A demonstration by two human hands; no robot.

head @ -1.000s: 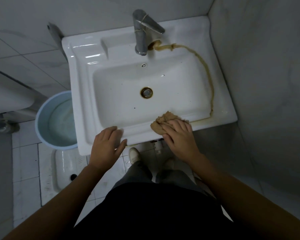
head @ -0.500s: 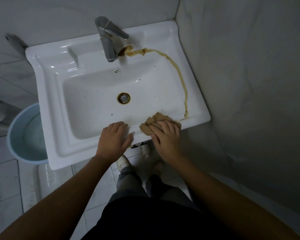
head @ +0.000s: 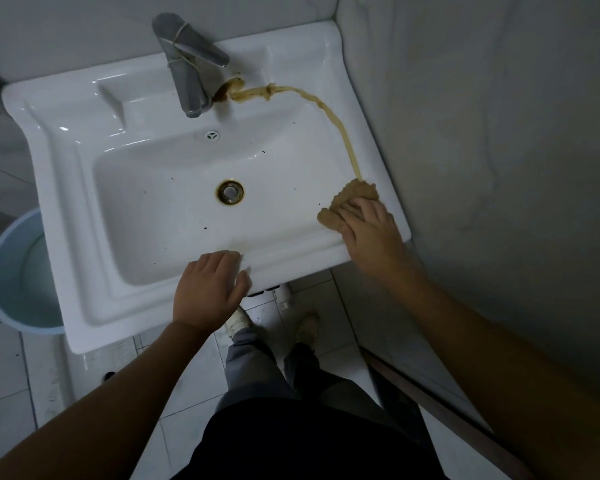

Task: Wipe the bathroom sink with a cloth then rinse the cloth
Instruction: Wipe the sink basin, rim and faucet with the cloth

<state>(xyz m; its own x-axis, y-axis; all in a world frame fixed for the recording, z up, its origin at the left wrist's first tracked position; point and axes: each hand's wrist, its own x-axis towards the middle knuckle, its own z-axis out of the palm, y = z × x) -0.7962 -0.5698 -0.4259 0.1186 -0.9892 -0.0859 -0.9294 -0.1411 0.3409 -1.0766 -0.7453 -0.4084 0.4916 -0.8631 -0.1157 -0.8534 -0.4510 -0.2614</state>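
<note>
A white rectangular sink [head: 84, 209] fills the middle of the head view. A brown streak of dirt [head: 329, 114] runs along its right rim from the base of the grey tap [head: 184, 69]. My right hand [head: 369, 230] presses a tan cloth [head: 352, 197] flat on the right rim, at the lower end of the streak. My left hand [head: 210, 289] rests flat on the front rim, fingers together, holding nothing. A rusty-ringed drain [head: 230, 192] sits in the basin, with small dark specks around it.
A pale blue bucket [head: 0, 271] stands on the tiled floor left of the sink. A grey wall [head: 499, 133] runs close along the sink's right side. My legs and shoes [head: 238, 322] are below the front rim.
My right hand slid the cloth from the front rim around to the right rim. The brown streak on the front right corner is gone. My left hand stayed on the front rim.
</note>
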